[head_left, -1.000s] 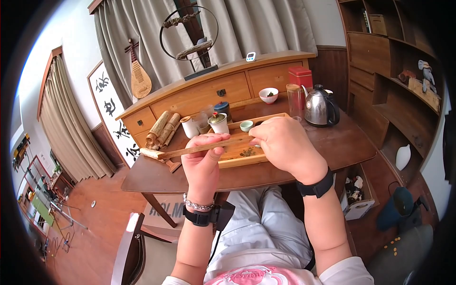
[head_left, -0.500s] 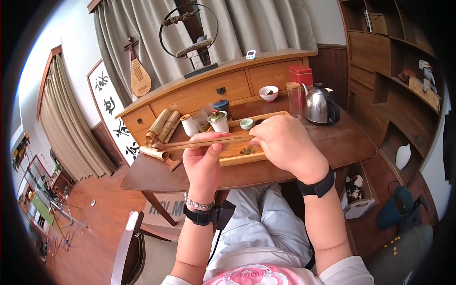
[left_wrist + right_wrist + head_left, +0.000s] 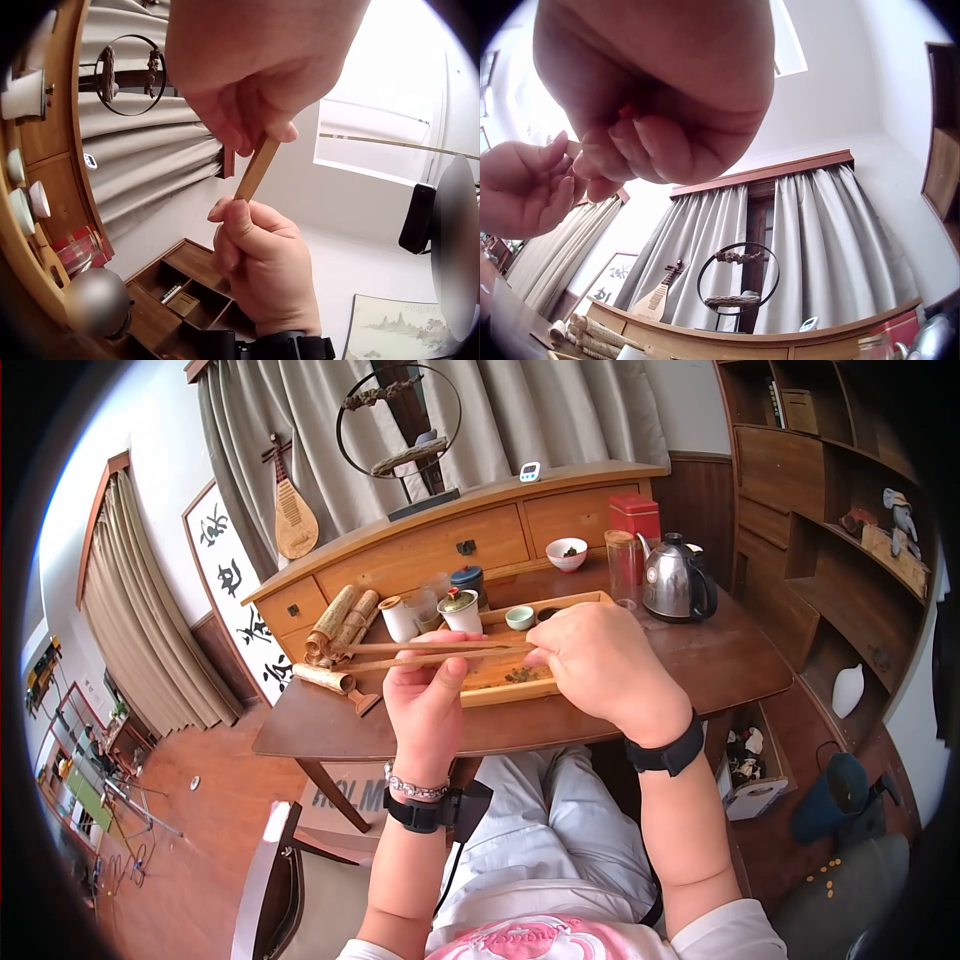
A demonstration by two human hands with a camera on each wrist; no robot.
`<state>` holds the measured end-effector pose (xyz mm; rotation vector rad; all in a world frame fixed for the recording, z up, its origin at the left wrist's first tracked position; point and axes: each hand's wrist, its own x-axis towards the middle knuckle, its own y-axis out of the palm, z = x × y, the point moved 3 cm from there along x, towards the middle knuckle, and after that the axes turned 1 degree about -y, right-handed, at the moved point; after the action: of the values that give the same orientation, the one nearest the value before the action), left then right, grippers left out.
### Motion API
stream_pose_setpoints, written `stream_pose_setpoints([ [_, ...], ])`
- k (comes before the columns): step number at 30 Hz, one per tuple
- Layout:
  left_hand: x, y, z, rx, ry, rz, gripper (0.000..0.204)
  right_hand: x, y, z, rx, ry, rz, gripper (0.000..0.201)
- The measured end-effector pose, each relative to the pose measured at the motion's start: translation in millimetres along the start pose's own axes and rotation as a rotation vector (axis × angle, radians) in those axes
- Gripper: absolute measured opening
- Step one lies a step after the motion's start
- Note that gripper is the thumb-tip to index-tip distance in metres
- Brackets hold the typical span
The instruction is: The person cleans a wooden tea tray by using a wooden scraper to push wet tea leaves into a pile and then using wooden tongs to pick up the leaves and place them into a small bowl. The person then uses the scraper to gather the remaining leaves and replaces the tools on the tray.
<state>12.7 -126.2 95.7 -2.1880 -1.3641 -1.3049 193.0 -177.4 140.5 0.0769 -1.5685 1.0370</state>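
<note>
Both my forearms (image 3: 690, 835) reach forward, and my two hands are lifted, close to each other, with the wooden tongs (image 3: 257, 168) lying across between them. My left hand (image 3: 424, 695) pinches the tongs, the thumb on the near side and the fingertips on the far side; its wrist is below it and the hand points up. My right hand (image 3: 605, 665) turns its back up to the head view, bends inward at the wrist, and pinches the right end of the tongs by thumb and finger, while its other fingers are folded. Past the outer side of my left hand, the two strips of the tongs stand a little apart. A bracelet (image 3: 418, 792) and a black band (image 3: 415, 816) go around my left wrist.

Behind the hands there is a tray (image 3: 515, 697) on the worktop (image 3: 735, 665), with dark leaves (image 3: 521, 675) seen in the gap between my hands. Beyond this gap are a green cup (image 3: 519, 619) and a lidded cup (image 3: 461, 616). Bamboo rolls (image 3: 342, 625) lie outward of my left hand and farther away; a kettle (image 3: 675, 585) stands beyond my right hand, on its outer side.
</note>
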Motion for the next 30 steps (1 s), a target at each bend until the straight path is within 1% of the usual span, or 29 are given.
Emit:
stream_pose_setpoints([
  [1, 0.2, 3.7, -0.6, 0.003, -0.043, -0.032, 0.030, 0.1, -1.1, 0.2, 0.001, 0.000, 0.001, 0.009],
  [2, 0.6, 7.1, -0.7, 0.005, -0.085, -0.064, 0.036, 0.3, -2.4, -1.2, -0.001, 0.045, 0.031, 0.014],
  [3, 1.2, 10.9, -1.1, 0.005, -0.086, -0.063, 0.036, 0.2, -2.8, -2.6, -0.004, 0.090, 0.060, 0.019],
  [5, 1.8, 15.7, 1.1, 0.082, -0.155, -0.079, 0.044, 0.6, -2.5, -1.8, -0.002, 0.099, 0.058, 0.020],
  [6, 1.4, 14.9, 3.3, 0.104, -0.158, -0.040, 0.047, 0.9, -1.9, -1.3, 0.000, 0.105, 0.056, 0.020],
  [7, 0.2, 15.7, 4.4, 0.104, -0.158, -0.041, 0.047, 0.9, -0.8, -0.3, 0.000, 0.106, 0.057, 0.020],
  [10, -2.0, 21.3, 3.3, 0.030, -0.167, -0.079, 0.044, -0.4, 1.7, 2.0, 0.016, 0.099, 0.062, 0.021],
  [12, -1.9, 21.0, 1.6, -0.097, -0.138, -0.131, 0.039, -0.7, 1.7, 2.3, 0.067, 0.102, 0.087, 0.022],
  [13, -2.1, 18.3, 2.7, -0.097, -0.139, -0.132, 0.039, -0.8, 1.3, 2.0, 0.067, 0.103, 0.088, 0.022],
  [15, -2.1, 9.5, 4.4, -0.107, -0.079, -0.082, 0.030, -1.5, 3.4, 0.7, 0.076, 0.126, 0.187, 0.025],
  [16, -2.9, 6.8, 4.7, -0.095, -0.081, -0.089, 0.022, -1.9, 3.7, 1.6, 0.076, 0.126, 0.187, 0.025],
  [18, -2.3, 8.2, 5.0, -0.090, -0.061, -0.080, 0.020, -2.9, 4.5, 2.4, 0.155, 0.182, 0.179, 0.021],
  [19, -1.8, 9.1, 4.5, -0.085, -0.040, -0.071, 0.018, -2.6, 4.3, 2.3, 0.155, 0.181, 0.179, 0.021],
  [21, -2.2, 7.2, 5.6, -0.073, -0.035, -0.083, 0.018, -2.2, 5.7, 1.2, 0.155, 0.198, 0.241, 0.026],
  [22, -2.5, 6.4, 6.1, -0.060, -0.031, -0.096, 0.017, -2.3, 6.5, 0.8, 0.154, 0.199, 0.241, 0.026],
  [23, -2.4, 6.8, 6.2, -0.061, -0.031, -0.096, 0.017, -2.5, 8.5, 0.1, 0.168, 0.202, 0.244, 0.020],
  [25, -2.4, 7.1, 5.9, -0.041, -0.035, -0.146, 0.016, -3.2, 14.0, 0.7, 0.182, 0.205, 0.248, 0.017],
  [26, -2.7, 9.2, 4.6, -0.041, -0.036, -0.145, 0.016, -3.2, 15.5, 4.9, 0.241, 0.144, 0.154, 0.023],
  [27, -3.3, 11.8, 2.9, 0.007, -0.046, -0.160, 0.017, -3.0, 15.7, 9.8, 0.299, 0.083, 0.060, 0.035],
  [28, -4.2, 13.6, 2.5, 0.056, -0.056, -0.174, 0.017, -2.3, 16.7, 13.9, 0.298, 0.084, 0.059, 0.035],
  [30, -7.5, 13.7, 5.7, 0.090, -0.074, -0.179, 0.017, 0.4, 18.2, 24.9, 0.365, 0.041, 0.046, 0.057],
])
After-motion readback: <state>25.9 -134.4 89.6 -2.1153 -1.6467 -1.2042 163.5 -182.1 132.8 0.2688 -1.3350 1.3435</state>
